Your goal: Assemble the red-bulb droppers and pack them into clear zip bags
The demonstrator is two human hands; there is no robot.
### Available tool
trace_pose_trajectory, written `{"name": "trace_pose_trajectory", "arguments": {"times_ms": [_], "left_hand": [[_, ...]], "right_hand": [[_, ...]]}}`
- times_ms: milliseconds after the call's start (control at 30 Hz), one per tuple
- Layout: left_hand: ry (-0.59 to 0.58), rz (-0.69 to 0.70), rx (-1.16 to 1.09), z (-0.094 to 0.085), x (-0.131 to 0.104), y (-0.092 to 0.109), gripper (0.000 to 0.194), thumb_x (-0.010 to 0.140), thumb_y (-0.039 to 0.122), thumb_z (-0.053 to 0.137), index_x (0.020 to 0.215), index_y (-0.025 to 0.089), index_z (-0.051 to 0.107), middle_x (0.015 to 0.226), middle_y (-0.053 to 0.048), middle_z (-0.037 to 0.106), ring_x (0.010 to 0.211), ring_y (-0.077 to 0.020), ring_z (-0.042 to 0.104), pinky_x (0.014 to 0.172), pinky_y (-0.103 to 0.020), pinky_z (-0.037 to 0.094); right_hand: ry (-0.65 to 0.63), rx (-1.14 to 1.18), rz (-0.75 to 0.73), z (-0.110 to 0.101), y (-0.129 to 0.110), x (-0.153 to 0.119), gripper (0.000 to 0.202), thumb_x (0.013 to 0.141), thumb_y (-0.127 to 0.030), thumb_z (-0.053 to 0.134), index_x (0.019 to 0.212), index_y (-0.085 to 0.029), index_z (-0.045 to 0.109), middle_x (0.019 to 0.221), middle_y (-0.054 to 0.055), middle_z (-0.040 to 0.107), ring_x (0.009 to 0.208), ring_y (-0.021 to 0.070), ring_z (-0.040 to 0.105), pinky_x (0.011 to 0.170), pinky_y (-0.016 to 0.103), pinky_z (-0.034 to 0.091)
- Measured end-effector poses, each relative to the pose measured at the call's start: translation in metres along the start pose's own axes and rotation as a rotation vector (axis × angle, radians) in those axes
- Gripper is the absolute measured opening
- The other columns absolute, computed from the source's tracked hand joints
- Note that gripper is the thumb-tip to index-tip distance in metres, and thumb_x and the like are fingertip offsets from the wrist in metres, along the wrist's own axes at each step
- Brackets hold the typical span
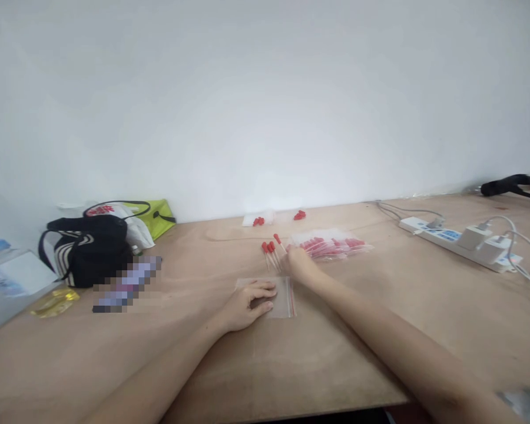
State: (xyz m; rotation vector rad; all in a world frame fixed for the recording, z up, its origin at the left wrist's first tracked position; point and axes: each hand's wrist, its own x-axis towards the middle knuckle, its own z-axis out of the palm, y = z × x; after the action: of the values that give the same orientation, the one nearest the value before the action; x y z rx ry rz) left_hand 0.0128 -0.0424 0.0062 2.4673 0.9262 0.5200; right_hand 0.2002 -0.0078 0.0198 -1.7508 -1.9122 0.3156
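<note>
My left hand (251, 303) lies flat, fingers stretched out, on a small clear zip bag (284, 301) with a red line along its right edge. My right hand (301, 265) is closed just beyond the bag, its fingers pinched at a thin stick with a red bulb-like tip (277, 238). Left of that stick, touching the tabletop, are more red-tipped sticks (267, 248), their pale shafts pointing toward me. Beyond my right hand, a pile of clear bags with red-tipped sticks inside (335, 246) spreads to the right. My right fingertips are partly hidden.
Farther back lie two small clusters of red tips (258, 221) on clear bags. A white power strip (446, 235) with plugged-in chargers and cables is at right. At left are a black bag (97, 250), a yellow-green bag (159, 218) and a blurred-out flat item (130, 285). A wall rises behind.
</note>
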Motion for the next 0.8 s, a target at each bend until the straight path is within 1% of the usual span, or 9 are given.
{"name": "trace_pose_trajectory", "arguments": {"times_ms": [100, 167, 233, 300, 400, 467, 567, 667, 800], "left_hand": [[0.026, -0.029, 0.017, 0.003, 0.004, 0.005, 0.028, 0.077, 0.028, 0.051, 0.103, 0.021, 0.061, 0.115, -0.006, 0.056, 0.108, -0.0189, 0.049, 0.094, -0.036, 0.037], [0.044, -0.045, 0.035, 0.007, 0.008, 0.008, 0.028, 0.077, 0.027, 0.05, 0.103, 0.021, 0.061, 0.115, -0.006, 0.056, 0.109, -0.0192, 0.049, 0.095, -0.038, 0.036], [0.063, -0.051, 0.057, 0.011, 0.012, 0.011, 0.028, 0.078, 0.026, 0.049, 0.104, 0.022, 0.06, 0.115, -0.005, 0.056, 0.11, -0.0196, 0.048, 0.097, -0.041, 0.032], [0.067, -0.053, 0.077, 0.015, 0.015, 0.014, 0.029, 0.079, 0.026, 0.048, 0.106, 0.022, 0.059, 0.114, -0.005, 0.056, 0.11, -0.0199, 0.047, 0.099, -0.043, 0.029], [0.08, -0.043, 0.102, 0.018, 0.014, 0.017, 0.028, 0.081, 0.028, 0.046, 0.105, 0.021, 0.059, 0.116, -0.006, 0.055, 0.11, -0.0202, 0.046, 0.096, -0.041, 0.033], [0.128, -0.019, 0.125, 0.015, 0.011, 0.018, 0.027, 0.082, 0.03, 0.045, 0.101, 0.021, 0.061, 0.116, -0.007, 0.053, 0.109, -0.0205, 0.047, 0.094, -0.038, 0.037], [0.181, 0.017, 0.16, 0.007, 0.005, 0.017, 0.026, 0.081, 0.033, 0.045, 0.098, 0.021, 0.062, 0.112, -0.007, 0.053, 0.104, -0.0208, 0.049, 0.09, -0.036, 0.04], [0.109, 0.014, 0.164, 0.0, 0.001, 0.014, 0.03, 0.079, 0.035, 0.049, 0.104, 0.022, 0.059, 0.114, -0.008, 0.051, 0.104, -0.0214, 0.049, 0.09, -0.036, 0.04], [-0.023, -0.053, 0.154, -0.001, -0.001, 0.009, 0.039, 0.078, 0.038, 0.05, 0.114, 0.023, 0.052, 0.125, -0.008, 0.043, 0.115, -0.0234, 0.04, 0.096, -0.04, 0.033]], "right_hand": [[-0.016, 0.06, -0.064, -0.017, 0.024, -0.018, 0.012, 0.076, -0.014, 0.042, 0.069, -0.014, 0.052, 0.071, 0.007, 0.06, 0.068, 0.0143, 0.056, 0.06, 0.023, 0.038], [-0.099, 0.323, -0.146, -0.025, 0.04, -0.032, 0.012, 0.076, -0.021, 0.043, 0.065, -0.016, 0.046, 0.06, 0.0, 0.054, 0.056, 0.0109, 0.052, 0.052, 0.021, 0.037], [-0.187, 0.591, -0.129, -0.03, 0.053, -0.045, 0.012, 0.075, -0.028, 0.045, 0.069, -0.018, 0.041, 0.051, -0.006, 0.047, 0.044, 0.0086, 0.047, 0.043, 0.019, 0.034], [-0.223, 0.767, -0.103, -0.031, 0.062, -0.055, 0.017, 0.074, -0.033, 0.047, 0.076, -0.02, 0.037, 0.048, -0.009, 0.044, 0.04, 0.0084, 0.047, 0.039, 0.018, 0.033], [-0.174, 0.89, -0.1, -0.031, 0.067, -0.06, 0.029, 0.069, -0.035, 0.055, 0.085, -0.022, 0.034, 0.052, -0.009, 0.046, 0.041, 0.0084, 0.048, 0.04, 0.019, 0.038], [-0.105, 0.935, -0.086, -0.031, 0.066, -0.06, 0.033, 0.067, -0.038, 0.057, 0.086, -0.023, 0.034, 0.056, -0.008, 0.049, 0.042, 0.0073, 0.046, 0.041, 0.02, 0.039], [-0.017, 0.954, -0.012, -0.032, 0.062, -0.058, 0.03, 0.072, -0.049, 0.049, 0.078, -0.022, 0.037, 0.058, -0.005, 0.053, 0.04, 0.0065, 0.044, 0.04, 0.02, 0.036], [0.027, 0.934, 0.093, -0.032, 0.06, -0.056, 0.039, 0.075, -0.057, 0.036, 0.069, -0.019, 0.041, 0.048, -0.004, 0.048, 0.039, 0.0074, 0.044, 0.039, 0.02, 0.034], [0.061, 0.913, 0.1, -0.027, 0.061, -0.056, 0.04, 0.072, -0.057, 0.044, 0.071, -0.017, 0.046, 0.046, -0.005, 0.043, 0.041, 0.0077, 0.041, 0.042, 0.021, 0.034]]}}
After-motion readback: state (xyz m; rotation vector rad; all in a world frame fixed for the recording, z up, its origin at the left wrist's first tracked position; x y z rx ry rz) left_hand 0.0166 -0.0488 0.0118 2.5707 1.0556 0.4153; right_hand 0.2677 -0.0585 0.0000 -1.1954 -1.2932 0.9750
